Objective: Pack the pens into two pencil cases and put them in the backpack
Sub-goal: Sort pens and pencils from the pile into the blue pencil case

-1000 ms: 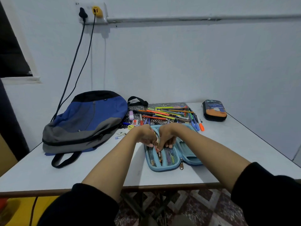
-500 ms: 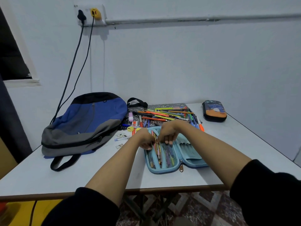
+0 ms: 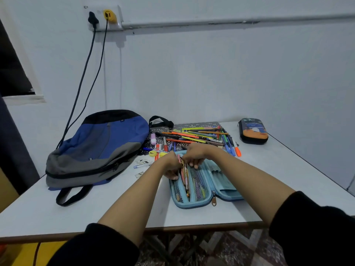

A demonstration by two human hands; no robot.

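Note:
A light-blue pencil case (image 3: 203, 189) lies open on the table near its front edge. Several pencils (image 3: 185, 179) stand in its left half beside mesh pockets. My left hand (image 3: 171, 166) has curled fingers on the case's left flap next to those pencils. My right hand (image 3: 194, 155) is curled over the case's far end, fingertips pinching at the pencils' tops. A heap of pens and markers (image 3: 201, 137) lies behind the case. A second case, dark with orange (image 3: 253, 131), sits closed at the far right. The blue and grey backpack (image 3: 96, 148) lies zipped on the left.
Erasers, a yellow sharpener (image 3: 152, 153) and a loose pen (image 3: 142, 166) lie between backpack and case. A patterned mat (image 3: 163, 129) lies under the pen heap. Two cables (image 3: 84, 73) hang from a wall socket to behind the backpack. The white table (image 3: 288, 169) ends close at right.
Both hands have shifted slightly toward the far end of the blue case, and the pencils between them now show more clearly along the left half.

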